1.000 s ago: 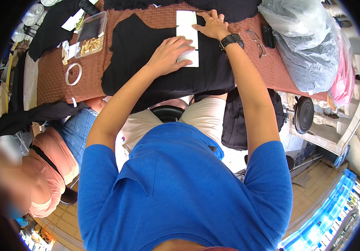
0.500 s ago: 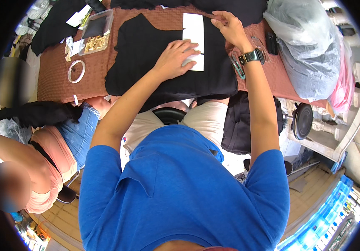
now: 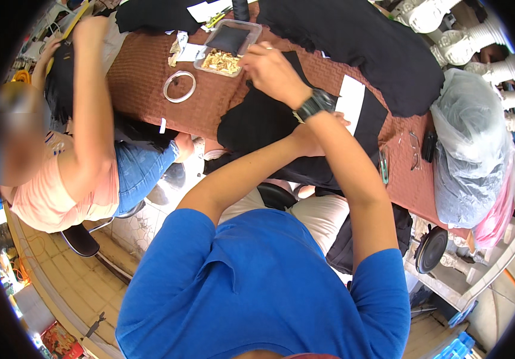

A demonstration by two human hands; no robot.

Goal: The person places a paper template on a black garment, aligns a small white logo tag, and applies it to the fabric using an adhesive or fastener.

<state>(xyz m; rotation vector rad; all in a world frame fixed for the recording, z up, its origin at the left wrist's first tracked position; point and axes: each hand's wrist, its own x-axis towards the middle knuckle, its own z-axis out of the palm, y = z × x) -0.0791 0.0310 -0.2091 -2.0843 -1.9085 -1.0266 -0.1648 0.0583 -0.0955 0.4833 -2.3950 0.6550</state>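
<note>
A black cloth piece [image 3: 263, 119] lies over the near edge of the table, with a long white paper strip [image 3: 351, 105] on its right part. My left hand [image 3: 317, 139] rests there, its fingertips stretched onto the strip; my right forearm hides much of it. Crossing above, my right hand [image 3: 275, 75] has its bent fingers drawn together by the right rim of a clear plastic box [image 3: 256, 30]. Whether they hold anything is too small to make out. Small gold-coloured pieces [image 3: 220, 61] and a black item [image 3: 226, 39] lie in the box.
A white ring [image 3: 179, 87] lies left on the brown tablecloth [image 3: 143, 78]. More black cloth [image 3: 353, 48] spreads behind. Scissors [image 3: 383, 166], glasses [image 3: 415, 149] and a bulky plastic bag [image 3: 473, 149] are at right. Another person [image 3: 84, 167] sits at left with raised arms.
My right hand has gone left across my left arm, from the strip's top to the box. My left hand stays by the strip. The view has swung left; the other person's arms are up.
</note>
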